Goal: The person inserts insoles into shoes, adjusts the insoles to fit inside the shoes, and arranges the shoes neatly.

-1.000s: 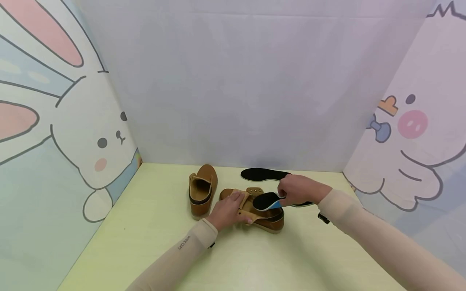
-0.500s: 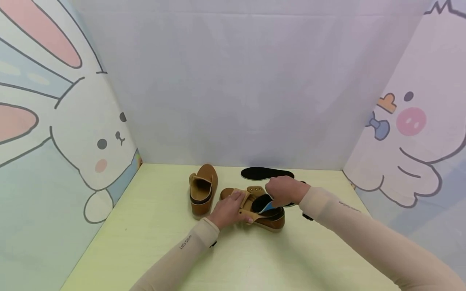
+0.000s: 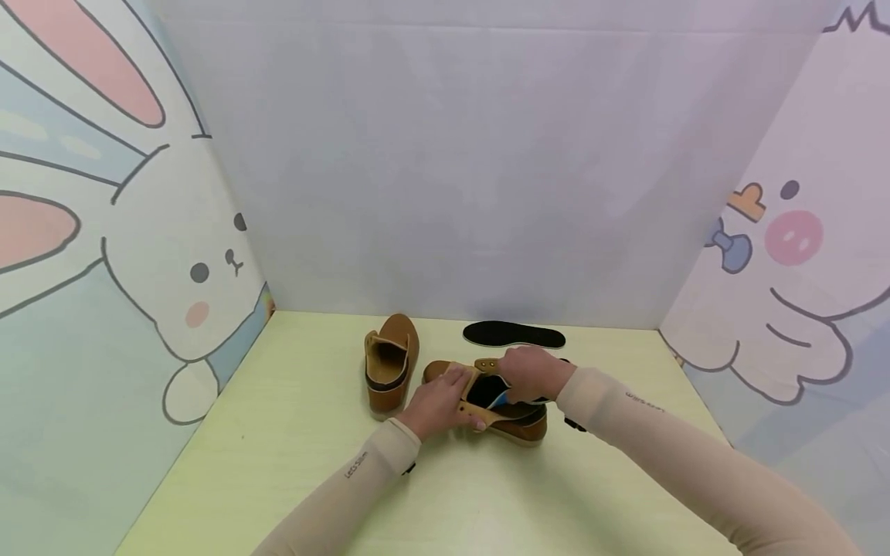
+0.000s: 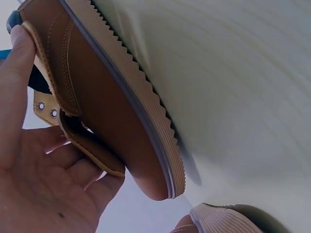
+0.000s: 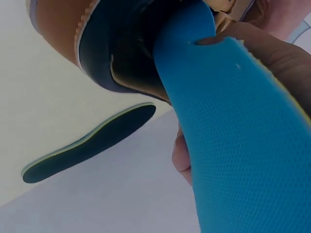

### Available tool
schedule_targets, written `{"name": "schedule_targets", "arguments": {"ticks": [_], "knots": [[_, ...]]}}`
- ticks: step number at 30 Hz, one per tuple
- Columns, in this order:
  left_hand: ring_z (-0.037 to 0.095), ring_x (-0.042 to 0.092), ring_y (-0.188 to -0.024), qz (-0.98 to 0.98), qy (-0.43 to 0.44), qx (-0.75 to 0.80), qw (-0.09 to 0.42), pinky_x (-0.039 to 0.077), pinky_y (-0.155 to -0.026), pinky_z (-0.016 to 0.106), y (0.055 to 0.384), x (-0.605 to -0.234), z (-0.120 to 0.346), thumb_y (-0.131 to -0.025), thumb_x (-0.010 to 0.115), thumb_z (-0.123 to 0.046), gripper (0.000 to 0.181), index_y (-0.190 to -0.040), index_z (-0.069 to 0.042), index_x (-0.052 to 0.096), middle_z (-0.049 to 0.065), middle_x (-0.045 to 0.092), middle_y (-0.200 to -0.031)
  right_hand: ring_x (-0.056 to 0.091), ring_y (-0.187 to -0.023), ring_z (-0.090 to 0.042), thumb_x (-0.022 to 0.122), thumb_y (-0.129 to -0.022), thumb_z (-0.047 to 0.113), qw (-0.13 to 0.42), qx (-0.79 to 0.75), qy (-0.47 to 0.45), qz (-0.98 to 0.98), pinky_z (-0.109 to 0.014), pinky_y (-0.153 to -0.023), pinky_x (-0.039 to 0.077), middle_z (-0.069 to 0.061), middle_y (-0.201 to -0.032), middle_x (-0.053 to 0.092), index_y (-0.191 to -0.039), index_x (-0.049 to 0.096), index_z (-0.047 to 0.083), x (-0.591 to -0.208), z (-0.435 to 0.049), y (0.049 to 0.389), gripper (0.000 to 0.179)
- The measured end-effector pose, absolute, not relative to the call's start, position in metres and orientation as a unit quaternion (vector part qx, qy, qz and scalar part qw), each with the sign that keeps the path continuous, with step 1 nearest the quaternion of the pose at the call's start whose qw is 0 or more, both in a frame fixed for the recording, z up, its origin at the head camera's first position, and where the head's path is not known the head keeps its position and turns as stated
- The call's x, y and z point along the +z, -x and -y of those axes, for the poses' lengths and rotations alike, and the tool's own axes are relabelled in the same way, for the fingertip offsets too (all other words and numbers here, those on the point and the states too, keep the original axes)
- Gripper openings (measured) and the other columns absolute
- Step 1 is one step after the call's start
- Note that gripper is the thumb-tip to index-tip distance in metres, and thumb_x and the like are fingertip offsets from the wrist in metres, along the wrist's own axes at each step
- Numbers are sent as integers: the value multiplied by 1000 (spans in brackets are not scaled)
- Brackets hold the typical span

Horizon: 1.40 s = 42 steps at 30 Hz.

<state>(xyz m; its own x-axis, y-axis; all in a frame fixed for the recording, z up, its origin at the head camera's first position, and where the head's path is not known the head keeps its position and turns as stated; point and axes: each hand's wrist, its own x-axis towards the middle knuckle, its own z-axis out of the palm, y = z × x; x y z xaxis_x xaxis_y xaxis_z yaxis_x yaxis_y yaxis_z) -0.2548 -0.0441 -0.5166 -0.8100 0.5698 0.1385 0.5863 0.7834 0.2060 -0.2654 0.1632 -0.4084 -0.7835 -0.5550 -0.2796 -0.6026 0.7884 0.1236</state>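
Note:
A brown lace-up shoe (image 3: 524,432) lies with its toe toward the left, its eyelet flaps spread. My left hand (image 3: 438,405) holds its front opening; in the left wrist view the thumb presses a side flap and the fingers curl behind the tongue (image 4: 92,155). Above the heel, my right hand (image 3: 531,373) grips an insole (image 5: 238,121), blue underneath and black on top. The insole's front end is inside the shoe, its tip hidden there. In the right wrist view its rear part sticks out and bends past my fingers.
The other brown shoe (image 3: 389,371) stands upright to the left, toe toward the back wall. A second black insole (image 3: 513,334) lies flat behind the held shoe, near the wall. Printed cartoon panels flank the pale yellow table (image 3: 278,432).
My right hand has moved left and toward the shoe, and the insole's front has slid from above the opening to inside it. The left hand keeps its hold in place.

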Motion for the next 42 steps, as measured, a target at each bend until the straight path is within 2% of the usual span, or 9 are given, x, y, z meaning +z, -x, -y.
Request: {"name": "schedule_targets", "arguments": {"ticks": [6,15,24,32,42], "knots": [[31,56,-129,946,298,-122,35,57,-79,43,256,-517,46,-78,67,-76,103,-155,-13,43,7,45,-154,41,-50,-9,82,-85,23,92,102,313,-940,-28,-49,39,6,-55,45,-69,55,17,-418,-160,267,31],[35,54,-131,949,286,-132,17,56,-87,47,258,-517,45,-78,67,-76,103,-156,-15,41,7,43,-156,46,-52,-10,82,-85,30,60,114,318,-939,-31,-51,45,7,-59,48,-65,54,19,-425,-155,269,37],[36,53,-132,949,284,-138,6,55,-88,48,256,-516,45,-77,68,-76,105,-157,-14,40,8,42,-157,44,-50,-11,79,-89,31,55,108,303,-945,-31,-51,42,7,-58,49,-73,61,18,-440,-147,270,28],[31,53,-132,947,290,-141,5,55,-87,45,257,-516,43,-77,67,-76,102,-156,-16,41,6,43,-156,50,-56,-13,78,-91,30,44,102,289,-951,-35,-56,49,4,-69,58,-78,66,15,-453,-141,270,22],[34,52,-133,946,293,-136,8,55,-88,47,258,-518,42,-78,66,-77,102,-157,-17,39,8,42,-157,54,-60,-13,77,-92,28,34,100,279,-954,-35,-58,53,0,-75,63,-83,70,13,-465,-137,272,19]]}}
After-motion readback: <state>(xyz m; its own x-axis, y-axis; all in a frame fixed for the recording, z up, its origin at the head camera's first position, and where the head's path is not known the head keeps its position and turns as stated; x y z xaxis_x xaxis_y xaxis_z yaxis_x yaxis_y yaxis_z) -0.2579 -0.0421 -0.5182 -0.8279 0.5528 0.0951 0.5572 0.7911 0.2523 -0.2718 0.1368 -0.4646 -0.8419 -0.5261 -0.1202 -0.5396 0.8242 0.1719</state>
